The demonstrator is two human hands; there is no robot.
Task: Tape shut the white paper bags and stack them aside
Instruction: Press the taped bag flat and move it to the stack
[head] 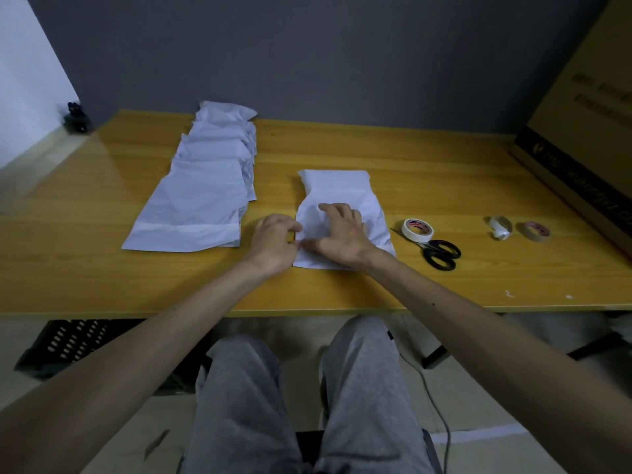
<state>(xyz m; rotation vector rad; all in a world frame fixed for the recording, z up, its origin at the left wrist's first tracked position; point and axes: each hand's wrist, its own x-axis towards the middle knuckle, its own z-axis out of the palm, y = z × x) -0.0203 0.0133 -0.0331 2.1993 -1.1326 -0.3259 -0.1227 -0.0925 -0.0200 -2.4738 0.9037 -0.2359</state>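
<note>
A white paper bag lies flat in the middle of the yellow wooden table. My right hand rests on top of it with fingers spread, pressing it down. My left hand is at the bag's left edge, fingers curled and pinching that edge. To the left, a stack of several white paper bags lies fanned out toward the wall. A roll of white tape sits just right of the bag.
Black-handled scissors lie beside the tape roll. Two more tape rolls sit further right. A large cardboard box leans at the table's right end. A black crate stands on the floor under the left side.
</note>
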